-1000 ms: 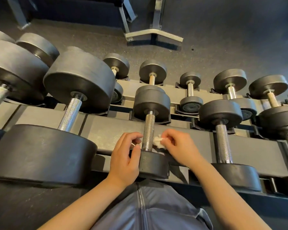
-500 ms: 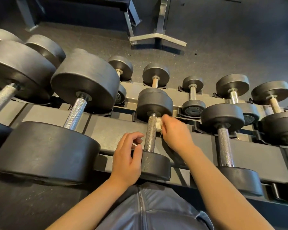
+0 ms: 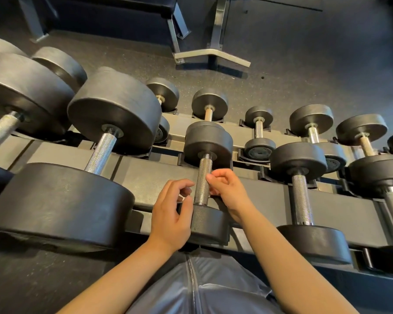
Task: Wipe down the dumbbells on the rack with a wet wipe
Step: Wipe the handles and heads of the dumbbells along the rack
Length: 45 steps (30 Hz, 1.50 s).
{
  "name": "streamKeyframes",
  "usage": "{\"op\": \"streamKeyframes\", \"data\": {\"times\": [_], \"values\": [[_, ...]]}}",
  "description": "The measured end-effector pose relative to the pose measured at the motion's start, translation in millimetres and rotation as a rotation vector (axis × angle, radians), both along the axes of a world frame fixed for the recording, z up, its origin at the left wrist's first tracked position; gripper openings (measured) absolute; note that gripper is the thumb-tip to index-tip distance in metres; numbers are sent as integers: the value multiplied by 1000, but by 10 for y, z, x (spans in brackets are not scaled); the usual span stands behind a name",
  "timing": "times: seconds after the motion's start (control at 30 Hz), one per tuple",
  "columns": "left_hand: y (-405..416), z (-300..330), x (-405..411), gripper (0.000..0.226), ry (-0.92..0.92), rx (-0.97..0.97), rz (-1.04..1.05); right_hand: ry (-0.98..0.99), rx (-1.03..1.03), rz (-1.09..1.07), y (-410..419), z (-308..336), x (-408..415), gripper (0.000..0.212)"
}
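the right hand is at the right side of the knurled steel handle of the small dumbbell in the front row of the rack. its fingers are curled against the handle, and i judge they pinch the wet wipe there, but the wipe itself is hidden behind the fingers, so i cannot tell for sure. the left hand rests against the near weight head of the same dumbbell, with loosely curled fingers that hold nothing.

what can go wrong: the knurling is rough, so a thin wet wipe may catch on it and tear, or bunch up so that only a small part cleans. the underside of the handle is easy to miss, because the hand reaches only one side. if the left hand pushes carelessly, the round dumbbell may turn in its cradle. the bigger dumbbell to the left and the one to the right look not yet wiped.
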<state>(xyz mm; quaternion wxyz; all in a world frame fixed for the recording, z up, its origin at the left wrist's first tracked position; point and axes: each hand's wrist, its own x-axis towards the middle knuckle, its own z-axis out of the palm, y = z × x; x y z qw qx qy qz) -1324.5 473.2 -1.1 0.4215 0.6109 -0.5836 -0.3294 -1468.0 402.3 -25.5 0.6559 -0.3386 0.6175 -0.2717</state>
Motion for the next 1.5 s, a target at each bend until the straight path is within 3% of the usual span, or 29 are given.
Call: {"op": "streamKeyframes", "data": {"times": [0.1,0.2,0.23,0.33,0.4,0.53,0.67,0.83,0.93,1.1,1.17,1.33,1.43,1.5], "values": [[7,4,-1,24,4,-6,-3,94,-55,-35,6,110,-140,17],[-3,-2,0,25,13,-6,-4,88,-261,-35,-54,343,-160,21],[-10,-7,0,24,11,-9,-6,148,-352,52,-85,403,-113,19],[-4,-10,1,23,5,-11,-22,568,-567,474,-99,332,73,14],[-1,-5,-4,23,9,-18,-23,679,-644,580,-60,220,100,21],[-12,1,0,24,8,-38,-15,629,-692,594,-30,158,3,29],[4,-12,0,24,15,-21,-21,541,-648,444,-73,141,72,13],[6,-31,2,23,-4,-8,-18,810,-860,346,-278,18,189,11],[14,-31,9,23,-6,-6,-19,750,-756,441,-287,121,191,14],[-1,-25,-1,23,5,-27,-16,472,-584,1073,-156,496,51,12],[9,-20,-6,27,32,-31,17,560,-613,1176,-201,543,106,14],[14,-31,-26,39,20,-63,113,1048,-737,1203,-510,469,399,28],[2,-32,-36,37,17,-66,140,1161,-643,1210,-525,489,513,33],[8,-41,-43,36,27,-64,160,1138,-658,1334,-454,515,540,29]]}}
